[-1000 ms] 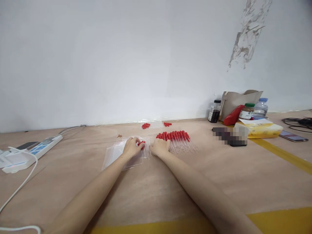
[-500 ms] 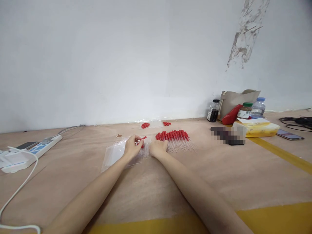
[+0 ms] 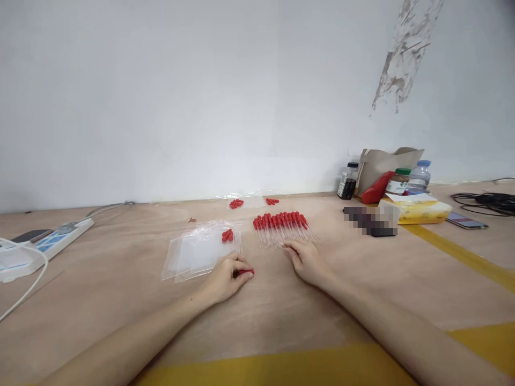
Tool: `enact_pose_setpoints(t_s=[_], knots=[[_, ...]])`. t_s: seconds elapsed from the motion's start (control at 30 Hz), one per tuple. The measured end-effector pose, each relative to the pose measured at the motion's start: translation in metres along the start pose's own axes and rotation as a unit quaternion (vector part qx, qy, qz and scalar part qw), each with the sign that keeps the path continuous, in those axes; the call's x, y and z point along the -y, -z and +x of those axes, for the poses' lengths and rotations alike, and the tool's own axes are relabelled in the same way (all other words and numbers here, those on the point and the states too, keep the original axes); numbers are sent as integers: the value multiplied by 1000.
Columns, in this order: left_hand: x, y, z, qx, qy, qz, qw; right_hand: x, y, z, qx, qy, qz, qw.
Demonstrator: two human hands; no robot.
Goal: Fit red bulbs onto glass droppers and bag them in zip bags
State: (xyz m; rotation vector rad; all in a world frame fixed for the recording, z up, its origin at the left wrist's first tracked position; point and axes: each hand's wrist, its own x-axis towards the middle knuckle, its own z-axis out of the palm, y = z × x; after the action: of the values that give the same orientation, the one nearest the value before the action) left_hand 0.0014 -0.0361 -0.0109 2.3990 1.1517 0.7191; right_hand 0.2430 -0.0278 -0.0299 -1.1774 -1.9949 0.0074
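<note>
My left hand [image 3: 227, 279] is closed around a red rubber dropper bulb [image 3: 247, 272], whose end pokes out past the thumb. To its right, my right hand [image 3: 308, 261] has its fingers pinched together at the lower ends of a row of droppers [image 3: 277, 224], which have red bulbs and thin clear tubes. Whatever is between those fingertips is too small to make out. Clear plastic bags [image 3: 197, 254] lie beyond my left hand. A few loose red bulbs [image 3: 227, 236] rest on them, with some clear tubes [image 3: 238, 244] alongside.
Two small piles of red bulbs [image 3: 236, 203] lie near the wall. At left are a power strip [image 3: 76, 236] and white cable [image 3: 30, 292]. On the right stand a dark bottle [image 3: 348, 182], a green-lidded jar [image 3: 398, 182], a yellow tissue pack [image 3: 422, 212] and a phone [image 3: 466, 220].
Both hands have come nearer and moved apart, the right one toward the droppers' tips. The left still holds a red bulb. The loose bulbs on the bags are now uncovered.
</note>
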Motion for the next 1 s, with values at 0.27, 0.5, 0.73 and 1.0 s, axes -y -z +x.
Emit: enact_pose_setpoints(t_s=[0.27,0.5,0.73,1.0], knots=[[-3,-15,2,-92,-17,-104,990,31,4,-10,50,62,35,996],[-2,-21,-4,-81,-6,-145,986,33,5,-12,64,82,45,994],[2,-23,-2,-80,6,-157,984,31,3,-13,67,94,40,993],[1,-19,-2,-71,-55,-112,990,25,3,-10,88,112,59,988]])
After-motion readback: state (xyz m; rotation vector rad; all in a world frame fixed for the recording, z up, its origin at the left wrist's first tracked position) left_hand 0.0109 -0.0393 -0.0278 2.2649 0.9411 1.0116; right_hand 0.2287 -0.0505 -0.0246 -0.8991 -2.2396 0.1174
